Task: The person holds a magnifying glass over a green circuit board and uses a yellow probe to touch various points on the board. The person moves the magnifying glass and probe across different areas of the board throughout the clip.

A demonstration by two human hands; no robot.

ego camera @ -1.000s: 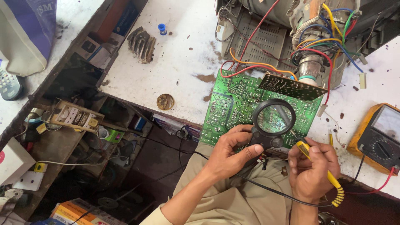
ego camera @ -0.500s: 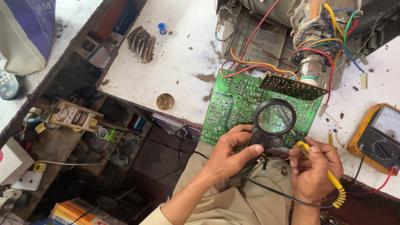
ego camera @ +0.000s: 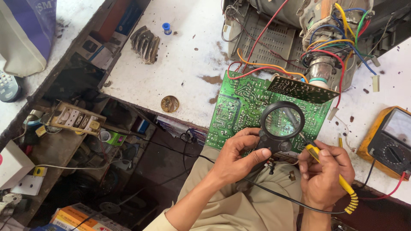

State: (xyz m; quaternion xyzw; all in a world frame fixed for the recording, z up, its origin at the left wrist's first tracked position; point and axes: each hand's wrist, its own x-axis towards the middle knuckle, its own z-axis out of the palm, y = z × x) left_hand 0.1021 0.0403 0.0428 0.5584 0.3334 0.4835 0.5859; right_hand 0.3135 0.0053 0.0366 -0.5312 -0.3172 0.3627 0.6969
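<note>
My left hand (ego camera: 237, 156) grasps the black handle of a magnifier (ego camera: 281, 124), lens held flat over the green board (ego camera: 239, 107). My right hand (ego camera: 325, 175) is clenched around a yellow-handled iron (ego camera: 338, 179), tip slanting in under the lens rim. The board overhangs the bench's (ego camera: 188, 60) near edge, above my lap. Coloured wires (ego camera: 274, 66) run from its far side to the tube neck (ego camera: 321, 68). A yellow meter (ego camera: 391, 141) sits by the bench's right edge.
</note>
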